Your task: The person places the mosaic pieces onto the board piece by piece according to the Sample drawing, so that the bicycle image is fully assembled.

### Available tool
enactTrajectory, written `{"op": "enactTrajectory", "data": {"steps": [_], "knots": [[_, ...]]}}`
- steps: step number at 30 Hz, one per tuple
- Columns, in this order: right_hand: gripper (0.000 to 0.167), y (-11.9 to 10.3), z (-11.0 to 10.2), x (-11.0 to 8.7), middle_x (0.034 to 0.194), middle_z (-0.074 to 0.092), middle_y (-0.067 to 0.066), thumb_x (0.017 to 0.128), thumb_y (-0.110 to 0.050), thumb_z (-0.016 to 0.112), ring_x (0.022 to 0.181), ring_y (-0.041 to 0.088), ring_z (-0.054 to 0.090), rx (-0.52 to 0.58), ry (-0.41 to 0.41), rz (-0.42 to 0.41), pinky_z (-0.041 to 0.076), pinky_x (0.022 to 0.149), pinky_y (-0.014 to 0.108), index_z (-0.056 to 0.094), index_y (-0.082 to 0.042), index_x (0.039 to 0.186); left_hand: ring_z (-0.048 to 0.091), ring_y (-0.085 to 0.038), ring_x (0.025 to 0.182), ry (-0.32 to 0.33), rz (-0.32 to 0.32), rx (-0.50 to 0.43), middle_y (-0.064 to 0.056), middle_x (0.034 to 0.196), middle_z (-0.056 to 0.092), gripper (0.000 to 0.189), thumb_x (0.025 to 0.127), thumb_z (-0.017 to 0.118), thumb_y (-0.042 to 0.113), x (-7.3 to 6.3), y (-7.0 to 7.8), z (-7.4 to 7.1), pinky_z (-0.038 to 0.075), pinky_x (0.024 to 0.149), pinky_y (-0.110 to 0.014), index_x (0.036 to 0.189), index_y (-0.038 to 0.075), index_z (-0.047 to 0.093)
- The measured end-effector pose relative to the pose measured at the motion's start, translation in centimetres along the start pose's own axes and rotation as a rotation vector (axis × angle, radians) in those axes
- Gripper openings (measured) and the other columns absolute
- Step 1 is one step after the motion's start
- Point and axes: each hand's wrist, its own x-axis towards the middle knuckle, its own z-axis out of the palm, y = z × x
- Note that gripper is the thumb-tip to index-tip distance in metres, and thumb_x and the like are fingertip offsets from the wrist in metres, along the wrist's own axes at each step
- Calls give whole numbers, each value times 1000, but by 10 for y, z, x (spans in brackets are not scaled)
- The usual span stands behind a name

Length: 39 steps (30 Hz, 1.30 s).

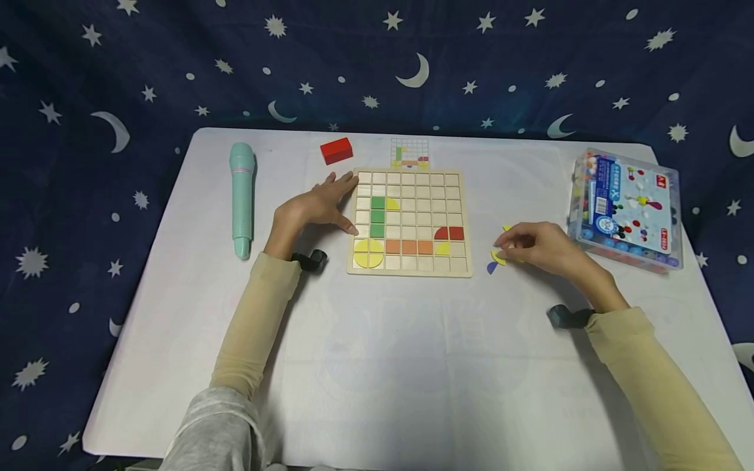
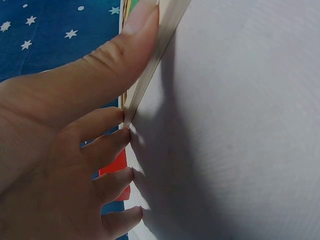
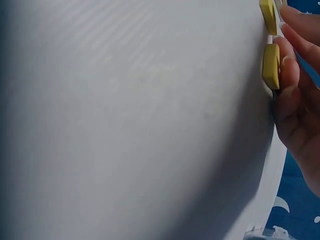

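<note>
A wooden grid board [image 1: 408, 265] lies mid-table, partly filled with green, orange, red and yellow pieces. Along its left edge my left hand [image 1: 318, 203] rests with fingers spread, the thumb over the rim in the left wrist view. To the right of the board, my right hand [image 1: 538, 245] is low over loose yellow pieces, thumb and fingers bent. A yellow piece [image 3: 271, 66] shows right at the fingertips, with another yellow piece [image 3: 268, 16] beside it; I cannot tell whether either is pinched. Just below this hand lies a small purple piece [image 1: 491, 267].
A patterned card [image 1: 410, 154] lies behind the board, with a red block [image 1: 336, 150] to its left. On the left lies a mint-green microphone-shaped object [image 1: 242, 199]. A clear plastic box [image 1: 627, 208] of colourful parts sits at the right. A starry cloth [image 1: 353, 59] hangs behind.
</note>
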Motion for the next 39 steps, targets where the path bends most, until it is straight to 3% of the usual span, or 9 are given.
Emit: {"op": "enactTrajectory", "data": {"steps": [12,23,28,34,39], "knots": [[31,1,2,-3,93,61,8,85,-19,85,84,22,47,-22,-34,-25,37,66,25,75,-5,111,-10,-25,161,4,0,4,3,175,0,117,80,89,29,0,-1,1,6,127,-64,167,24,11],[18,-4,3,-3,85,55,6,89,-14,81,82,22,48,-19,-47,-61,37,64,27,72,-6,103,-11,-25,161,-5,0,6,4,175,-2,116,81,88,28,1,0,-1,7,126,-66,167,26,10],[12,-7,4,-1,86,61,6,94,-15,76,82,23,52,-12,-23,-76,42,64,24,74,-8,103,-11,-25,161,-7,-9,2,5,175,-1,116,81,88,28,2,0,-1,9,125,-67,167,27,10],[16,-13,5,2,97,67,11,97,-11,69,81,24,57,8,11,-57,48,61,23,76,-8,111,-11,-25,161,-12,-11,4,5,175,-1,117,80,88,28,2,0,-1,8,125,-67,167,27,10],[20,-19,7,5,98,69,13,96,-10,71,79,23,58,43,-17,-72,50,59,23,74,-7,116,-12,-24,161,-17,-16,6,6,175,-2,117,81,88,28,3,-1,-2,8,125,-67,167,27,9]]}}
